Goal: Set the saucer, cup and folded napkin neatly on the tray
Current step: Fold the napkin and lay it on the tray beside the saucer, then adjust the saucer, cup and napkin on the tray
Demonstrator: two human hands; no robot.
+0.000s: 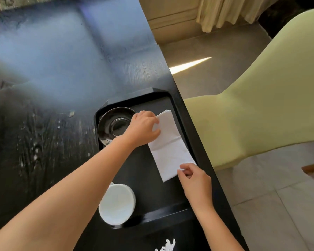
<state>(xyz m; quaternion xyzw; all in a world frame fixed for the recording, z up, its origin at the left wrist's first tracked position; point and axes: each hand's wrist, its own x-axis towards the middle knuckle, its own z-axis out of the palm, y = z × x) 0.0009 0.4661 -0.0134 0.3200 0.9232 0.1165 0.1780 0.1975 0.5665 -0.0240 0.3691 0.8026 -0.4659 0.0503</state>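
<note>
A black tray (147,180) lies on the dark table near its right edge. A dark glossy saucer (109,122) sits in the tray's far left corner. A white cup (116,203) stands at the tray's near left. A folded white napkin (170,149) lies along the tray's right side. My left hand (143,128) pinches the napkin's far edge, its wrist crossing the saucer's rim. My right hand (194,180) pinches the napkin's near right corner.
The dark wooden table (53,78) stretches away to the left and far side. Its right edge runs diagonally beside the tray. A pale yellow chair (261,98) stands close to that edge on a tiled floor. Curtains hang at the top right.
</note>
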